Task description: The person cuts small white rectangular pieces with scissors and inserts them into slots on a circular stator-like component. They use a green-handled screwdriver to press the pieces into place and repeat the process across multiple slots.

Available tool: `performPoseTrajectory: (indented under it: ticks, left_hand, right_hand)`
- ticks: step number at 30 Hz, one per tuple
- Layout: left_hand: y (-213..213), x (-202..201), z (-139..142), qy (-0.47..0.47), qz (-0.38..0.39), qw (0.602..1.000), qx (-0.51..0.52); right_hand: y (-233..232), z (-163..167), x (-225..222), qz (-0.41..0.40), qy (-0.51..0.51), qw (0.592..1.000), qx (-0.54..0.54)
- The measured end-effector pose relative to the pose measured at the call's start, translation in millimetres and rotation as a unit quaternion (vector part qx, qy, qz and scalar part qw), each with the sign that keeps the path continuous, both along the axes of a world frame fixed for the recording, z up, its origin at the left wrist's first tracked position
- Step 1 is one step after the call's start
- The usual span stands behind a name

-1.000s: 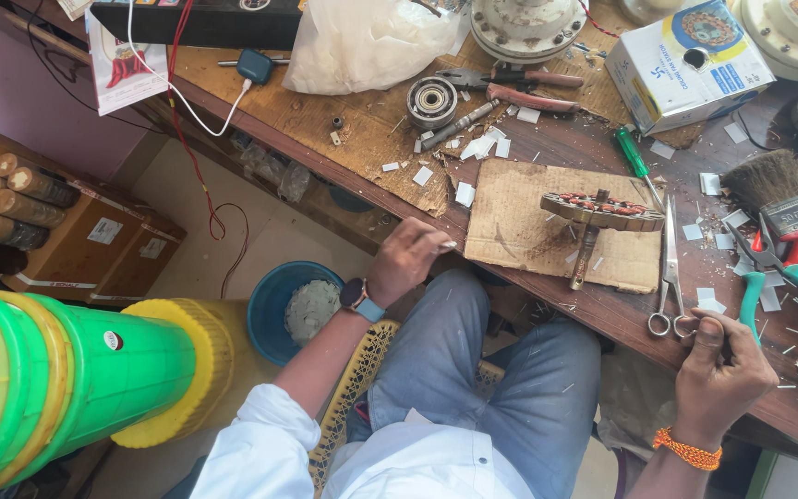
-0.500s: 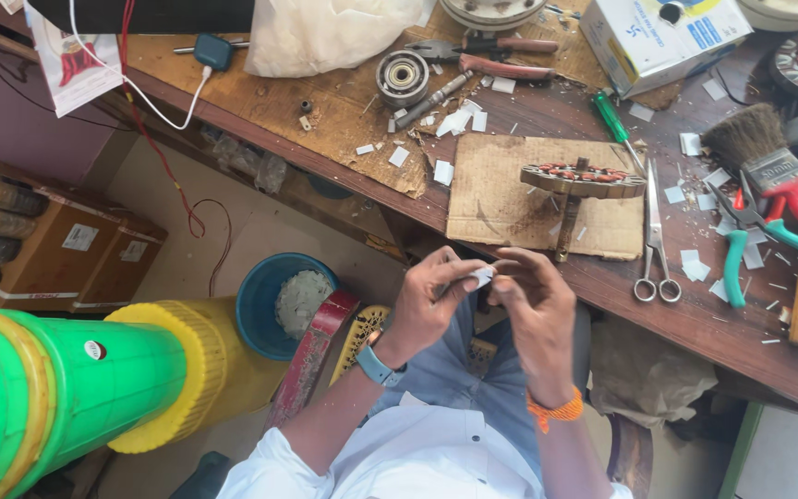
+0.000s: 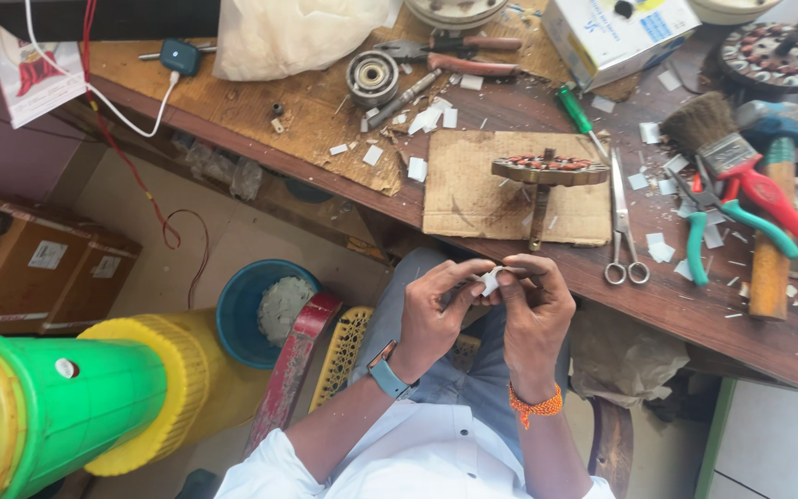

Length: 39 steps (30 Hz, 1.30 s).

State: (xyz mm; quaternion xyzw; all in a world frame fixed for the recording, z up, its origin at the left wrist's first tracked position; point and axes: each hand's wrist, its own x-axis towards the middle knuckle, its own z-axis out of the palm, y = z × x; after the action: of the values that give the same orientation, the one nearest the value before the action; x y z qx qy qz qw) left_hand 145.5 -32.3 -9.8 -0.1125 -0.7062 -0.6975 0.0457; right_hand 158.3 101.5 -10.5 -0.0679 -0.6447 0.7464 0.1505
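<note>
I see both hands meeting over the lap, just near of the counter (image 3: 695, 305) edge. The left hand (image 3: 431, 314) and the right hand (image 3: 538, 310) together pinch a small white paper piece (image 3: 489, 280), thumbs and forefingers closed on it from either side, so most of it is hidden between the fingertips.

I judge the piece very light and thin, soft enough to crease or tear under a hard squeeze, and not slippery against bare skin. It looks like the white scraps (image 3: 429, 118) scattered across the counter. The best hold, to my eye, is at its edges with the fingertips, one hand steadying while the other bends or folds; a full-fist grip would crumple it.

Straight beyond the hands, on a cardboard sheet (image 3: 473, 189), lies a round wound stator on a shaft (image 3: 547, 176). Scissors (image 3: 622, 222) lie to its right, then green-handled pliers (image 3: 718, 222), a red-handled brush (image 3: 731, 152) and a hammer (image 3: 773, 203). These look heavy and stiff by comparison. At near left stands a blue bucket (image 3: 242, 305).
</note>
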Motion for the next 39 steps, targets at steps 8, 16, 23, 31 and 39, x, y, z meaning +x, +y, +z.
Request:
performPoseTrajectory:
  ticks: [8, 16, 23, 31, 39]
  left_hand:
    - [-11, -55, -14, 0.101, 0.070, 0.992, -0.004]
    - [15, -172, 27, 0.353, 0.137, 0.899, -0.219]
    - [8, -59, 5, 0.147, -0.138, 0.966, -0.164]
    - [-1, 12, -22, -0.103, -0.238, 0.965, 0.039]
    - [-5, 25, -48, -0.282, -0.174, 0.936, 0.122]
  right_hand:
    - [72, -4, -7, -0.046, 0.115, 0.969, -0.213]
    - [86, -39, 26, -0.065, -0.047, 0.987, -0.136]
    - [93, -54, 48, -0.074, -0.100, 0.985, -0.122]
    - [36, -59, 55, 0.016, -0.058, 0.993, 0.097]
    - [88, -7, 36, -0.160, -0.033, 0.924, 0.345]
